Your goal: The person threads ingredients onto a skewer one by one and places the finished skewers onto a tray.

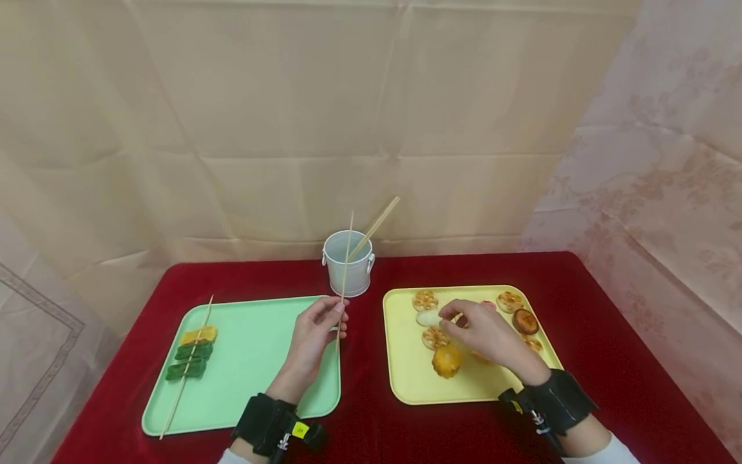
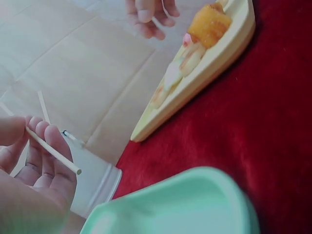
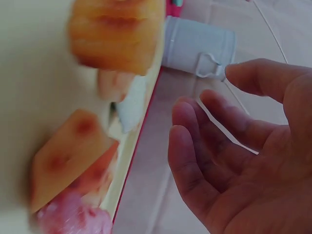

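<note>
My left hand (image 1: 313, 332) pinches a thin wooden skewer (image 1: 346, 258) between thumb and fingers, beside the green tray's right edge. The skewer stands nearly upright; its blunt lower end shows in the left wrist view. Over the yellow tray (image 1: 406, 380) hovers my right hand (image 1: 481, 328), its fingers loosely bent. In the right wrist view nothing lies between that hand's thumb and fingers. A pale whitish piece (image 1: 428, 318) lies near its fingertips, among lotus root slices (image 1: 425, 300) and a chunky yellow-orange piece (image 1: 447, 361). The hand hides part of the food behind it.
The green tray (image 1: 255, 361) on the left bears a skewer (image 1: 174, 406) threaded with a yellow piece and green folded pieces. A white metal bucket (image 1: 348, 274) holding more sticks (image 1: 377, 225) stands behind, between the trays. A brown mushroom cap (image 1: 525, 321) lies at the yellow tray's right.
</note>
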The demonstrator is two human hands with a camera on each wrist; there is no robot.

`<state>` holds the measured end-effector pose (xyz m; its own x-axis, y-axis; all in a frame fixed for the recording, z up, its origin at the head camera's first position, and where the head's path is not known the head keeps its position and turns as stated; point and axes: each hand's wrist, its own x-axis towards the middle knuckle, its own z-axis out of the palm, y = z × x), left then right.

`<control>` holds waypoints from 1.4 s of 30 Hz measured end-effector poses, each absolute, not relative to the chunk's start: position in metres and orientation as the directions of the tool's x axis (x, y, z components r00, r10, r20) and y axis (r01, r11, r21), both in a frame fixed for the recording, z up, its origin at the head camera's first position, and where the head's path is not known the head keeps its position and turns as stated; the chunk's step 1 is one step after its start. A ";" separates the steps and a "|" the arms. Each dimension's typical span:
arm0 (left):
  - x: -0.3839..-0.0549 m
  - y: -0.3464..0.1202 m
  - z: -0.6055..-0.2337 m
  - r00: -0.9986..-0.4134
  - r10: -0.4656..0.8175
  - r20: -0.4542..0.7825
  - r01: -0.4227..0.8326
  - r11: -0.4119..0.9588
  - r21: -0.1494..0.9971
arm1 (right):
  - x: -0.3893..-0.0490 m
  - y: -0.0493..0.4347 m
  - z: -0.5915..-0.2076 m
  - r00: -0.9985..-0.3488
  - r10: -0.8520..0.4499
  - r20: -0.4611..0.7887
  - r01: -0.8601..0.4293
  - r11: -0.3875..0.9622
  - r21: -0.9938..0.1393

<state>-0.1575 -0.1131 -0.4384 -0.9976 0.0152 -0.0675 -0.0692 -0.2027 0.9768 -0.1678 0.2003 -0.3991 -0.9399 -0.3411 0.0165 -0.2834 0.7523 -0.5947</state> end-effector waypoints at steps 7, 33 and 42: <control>-0.157 -0.119 -0.441 -0.997 0.009 -0.083 -0.083 -0.148 0.985 | -0.157 0.205 -0.410 -0.906 -0.424 0.013 -0.361 0.755 -0.547; -0.153 -0.119 -0.442 -0.995 -0.002 -0.101 -0.100 -0.153 0.983 | -0.149 0.198 -0.410 -0.870 -0.491 0.041 -0.461 0.781 -0.422; -0.154 -0.120 -0.438 -0.999 -0.006 -0.044 -0.043 -0.132 0.990 | -0.171 0.201 -0.399 -0.950 -0.312 0.021 -0.231 0.655 -0.719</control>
<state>-0.1544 -0.1203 -0.4381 -0.9990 -0.0057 -0.0444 -0.0433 -0.1321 0.9903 -0.1712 0.2007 -0.3990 -0.9499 -0.3117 0.0211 -0.2310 0.6554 -0.7191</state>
